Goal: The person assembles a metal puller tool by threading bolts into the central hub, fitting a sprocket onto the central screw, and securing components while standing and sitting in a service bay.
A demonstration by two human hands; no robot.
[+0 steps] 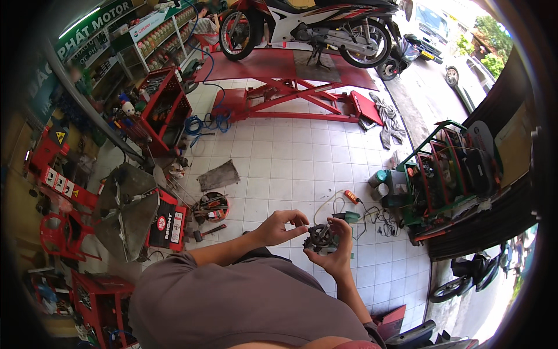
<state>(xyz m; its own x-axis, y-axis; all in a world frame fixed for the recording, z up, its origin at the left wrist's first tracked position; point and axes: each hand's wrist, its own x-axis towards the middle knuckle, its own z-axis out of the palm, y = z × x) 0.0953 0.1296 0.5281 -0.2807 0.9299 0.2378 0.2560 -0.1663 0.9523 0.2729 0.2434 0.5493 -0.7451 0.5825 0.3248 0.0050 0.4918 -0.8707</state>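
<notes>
In front of my chest, my right hand [337,253] grips a dark round metal part [321,235] with openings through its face and a toothed-looking lower left edge. The thumb lies under it and the fingers curl along its right side. My left hand [282,228] comes in from the left, its thumb and forefinger bent into a pinch at the part's upper left edge. Whether something small sits between those fingertips is too small to tell. Just behind the part, on the floor, lies a green tool [349,216] with a cord, partly covered by my right hand.
Ahead, a motorcycle [314,29] stands on a red scissor lift [261,70]. Left are a red tool cart [165,110], a basin of tools [210,206] and a hammer [209,232]. An orange power strip [351,196] and cables lie near a green rack [436,174] at right.
</notes>
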